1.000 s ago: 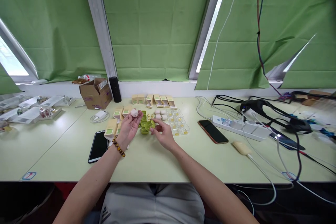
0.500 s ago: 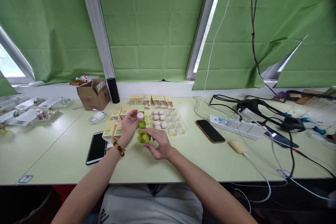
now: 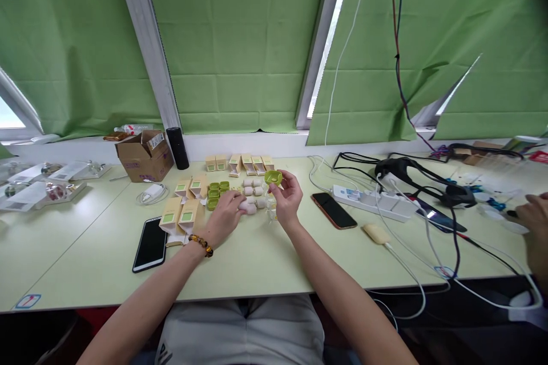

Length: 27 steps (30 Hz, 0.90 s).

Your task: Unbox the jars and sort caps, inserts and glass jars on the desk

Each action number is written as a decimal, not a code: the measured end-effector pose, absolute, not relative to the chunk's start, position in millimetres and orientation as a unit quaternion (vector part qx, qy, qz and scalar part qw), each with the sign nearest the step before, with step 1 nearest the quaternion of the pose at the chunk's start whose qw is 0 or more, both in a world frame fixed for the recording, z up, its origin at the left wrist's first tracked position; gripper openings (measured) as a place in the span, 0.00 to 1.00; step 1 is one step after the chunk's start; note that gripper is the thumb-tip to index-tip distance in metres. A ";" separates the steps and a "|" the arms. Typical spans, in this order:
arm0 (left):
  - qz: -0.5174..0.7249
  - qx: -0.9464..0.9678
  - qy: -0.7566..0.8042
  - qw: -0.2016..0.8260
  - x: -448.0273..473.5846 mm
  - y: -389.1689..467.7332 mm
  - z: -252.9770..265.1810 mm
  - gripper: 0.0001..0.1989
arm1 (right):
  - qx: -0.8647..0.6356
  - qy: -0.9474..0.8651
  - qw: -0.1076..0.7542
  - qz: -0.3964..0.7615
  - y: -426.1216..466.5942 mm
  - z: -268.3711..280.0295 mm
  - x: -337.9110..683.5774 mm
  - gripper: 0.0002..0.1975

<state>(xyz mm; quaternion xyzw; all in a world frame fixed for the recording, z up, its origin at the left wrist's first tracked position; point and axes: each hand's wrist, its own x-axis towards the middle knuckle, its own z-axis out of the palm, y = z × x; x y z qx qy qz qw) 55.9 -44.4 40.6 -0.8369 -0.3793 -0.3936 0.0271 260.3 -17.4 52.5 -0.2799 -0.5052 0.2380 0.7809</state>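
My right hand (image 3: pixel 287 197) is raised over the clear plastic pieces (image 3: pixel 271 205), pinching a small green cup (image 3: pixel 273 177) between thumb and fingers. Lower and to the left, my left hand (image 3: pixel 226 217) has its fingers closed on a pale pink cylinder (image 3: pixel 247 207) at the near end of a group of similar cylinders (image 3: pixel 252 183). Several green square cups (image 3: pixel 213 203) stand in rows just beyond my left hand. Small yellowish pieces lie between those cups and the cylinders, partly hidden by the hand.
Open cream boxes (image 3: pixel 188 217) stand left of my hands, with more boxes (image 3: pixel 250 165) behind. A tablet (image 3: pixel 149 244) lies front left, a phone (image 3: pixel 334 210) to the right. Beyond it are a power strip (image 3: pixel 372 203) and loose cables. Another person's hand (image 3: pixel 535 217) shows at the far right.
My right hand has lifted the green cup up and to the right, away from the green rows. My left hand has moved right and down to the pink cylinders. Another person's hand has appeared.
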 end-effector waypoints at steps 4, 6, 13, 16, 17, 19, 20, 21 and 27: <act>-0.311 -0.873 -0.373 0.032 74.8 -46.7 44.2 0.10 | -0.304 -0.506 0.767 0.250 -4.9 48.4 261.5 0.23; -0.284 -0.883 -0.371 0.053 86.4 -44.5 43.3 0.10 | -0.309 -0.509 0.763 0.250 -2.8 46.6 260.9 0.23; -0.246 -0.890 -0.369 0.103 119.3 -32.1 29.8 0.11 | -0.309 -0.528 0.752 0.246 -5.8 45.4 264.0 0.22; -0.240 -0.888 -0.377 0.109 123.3 -29.1 27.1 0.11 | -0.314 -0.523 0.754 0.245 -5.5 45.5 267.4 0.21; -0.239 -0.887 -0.379 0.110 123.7 -28.5 26.8 0.12 | -0.314 -0.520 0.756 0.246 -5.1 45.5 268.2 0.21; -0.234 -0.887 -0.383 0.110 124.1 -27.8 26.3 0.11 | -0.312 -0.513 0.759 0.250 -4.2 45.5 269.2 0.21; -0.231 -0.887 -0.385 0.110 124.4 -27.7 26.0 0.11 | -0.312 -0.511 0.760 0.254 -4.0 45.5 269.3 0.21; -0.229 -0.886 -0.389 0.109 124.6 -27.8 25.6 0.11 | -0.312 -0.510 0.760 0.256 -4.0 45.6 269.3 0.21; -0.216 -0.879 -0.414 0.099 126.4 -30.4 23.4 0.11 | -0.315 -0.516 0.752 0.262 -6.6 45.9 268.3 0.22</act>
